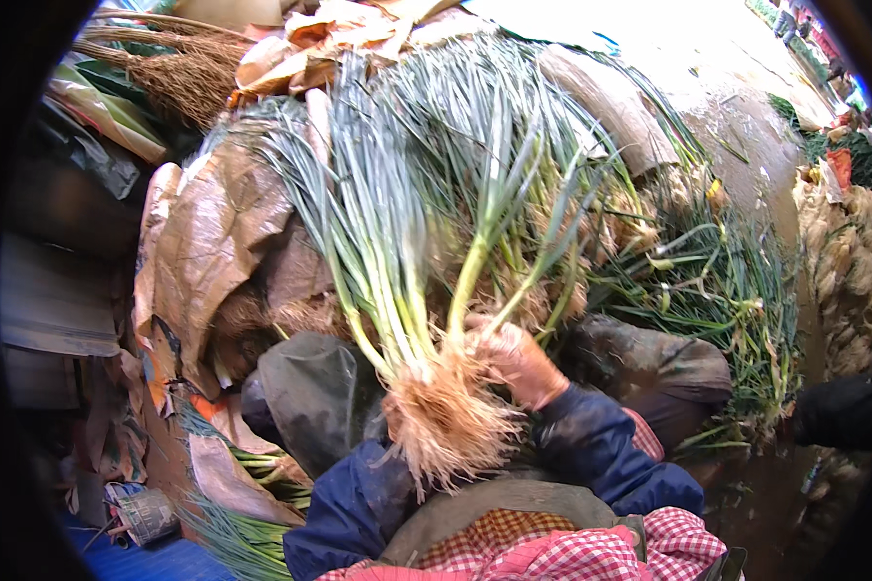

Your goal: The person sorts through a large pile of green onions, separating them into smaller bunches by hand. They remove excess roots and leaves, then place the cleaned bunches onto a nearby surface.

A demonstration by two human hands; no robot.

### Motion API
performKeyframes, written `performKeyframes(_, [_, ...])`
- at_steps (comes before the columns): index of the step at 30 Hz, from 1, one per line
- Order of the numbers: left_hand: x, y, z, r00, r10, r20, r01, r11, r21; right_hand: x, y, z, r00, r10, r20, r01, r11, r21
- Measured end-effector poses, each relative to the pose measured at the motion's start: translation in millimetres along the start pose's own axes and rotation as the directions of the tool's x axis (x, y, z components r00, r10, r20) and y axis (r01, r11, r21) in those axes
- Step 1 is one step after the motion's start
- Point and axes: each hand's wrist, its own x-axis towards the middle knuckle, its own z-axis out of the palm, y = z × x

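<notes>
A bunch of green onions [385, 290], long green leaves up and pale stringy roots [450, 428] toward me, is held over my lap. My left hand [390, 415] grips it near the root end, mostly hidden behind the roots; its navy sleeve [363, 501] runs up to them. On the right side of the bunch, my right hand [519, 363] has its fingers closed around the lower part of a thicker onion stalk [469, 283]. A thinner stalk [530, 279] leans out to the right at the same hand. The fingertips of both hands are largely covered.
Beyond my knees lies a large heap of green onions [450, 94]. Loose onion leaves [727, 312] spread at right. A brown sheet [211, 240] and twig brooms [189, 76] are at left. More onions [254, 541] lie by my left side, near a tin can [145, 512]. Wet ground [741, 152] is beyond.
</notes>
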Motion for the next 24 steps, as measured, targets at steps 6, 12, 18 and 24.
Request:
performKeyframes(6, [-39.8,27.2,4.3,0.993,0.019,-0.114,0.003,0.982,0.191,-4.6,-46.3,34.6,0.963,-0.266,0.036,0.163,0.471,-0.867])
performKeyframes(12, [-23.2,25.4,-3.8,0.993,0.024,-0.112,-0.029,0.999,-0.042,5.1,-17.4,52.8,0.911,-0.298,0.286,0.200,-0.289,-0.936])
performKeyframes(18, [-6.4,-1.1,18.7,0.986,0.105,-0.128,-0.092,0.990,0.108,-46.4,-24.4,13.9,0.689,-0.384,0.614,0.456,-0.428,-0.780])
performKeyframes(24, [-0.4,-3.9,1.4,0.984,0.091,-0.151,-0.066,0.984,0.166,-54.2,-49.6,-50.1,0.925,-0.292,0.243,0.119,-0.386,-0.915])
